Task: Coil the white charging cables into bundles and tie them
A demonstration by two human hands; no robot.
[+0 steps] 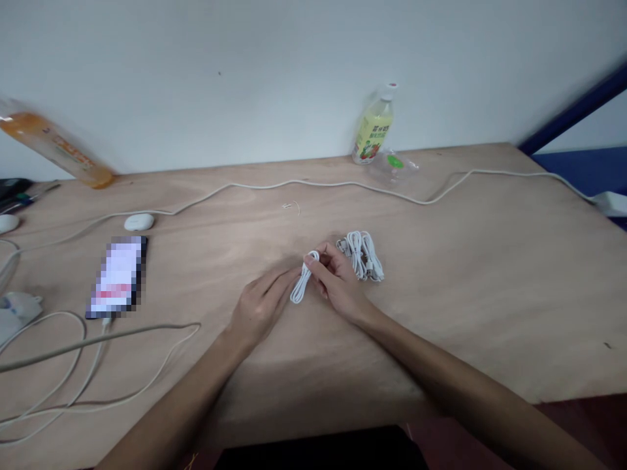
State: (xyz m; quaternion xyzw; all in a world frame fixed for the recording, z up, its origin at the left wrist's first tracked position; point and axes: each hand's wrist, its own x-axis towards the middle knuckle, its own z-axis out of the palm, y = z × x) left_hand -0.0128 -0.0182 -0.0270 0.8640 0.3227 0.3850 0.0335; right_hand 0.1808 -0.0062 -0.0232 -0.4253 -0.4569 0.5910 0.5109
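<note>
A white cable folded into a narrow bundle (301, 284) is held above the wooden table (465, 261), near its middle. My right hand (339, 281) pinches the upper end of the bundle between thumb and fingers. On the other side, my left hand (259, 301) has its fingers pressed together against the bundle's left edge; its fingertips are partly hidden behind the cable. Several more coiled white cables (361, 256) lie side by side just beyond my right hand, on its right.
A long white cord (294, 183) crosses the table's back. Behind it stand a yellow-green bottle (374, 130) and clear plastic packaging (394, 163). On the left are an orange bottle (63, 150), a white case (139, 222), a phone (117, 277) and looped cables (81, 339).
</note>
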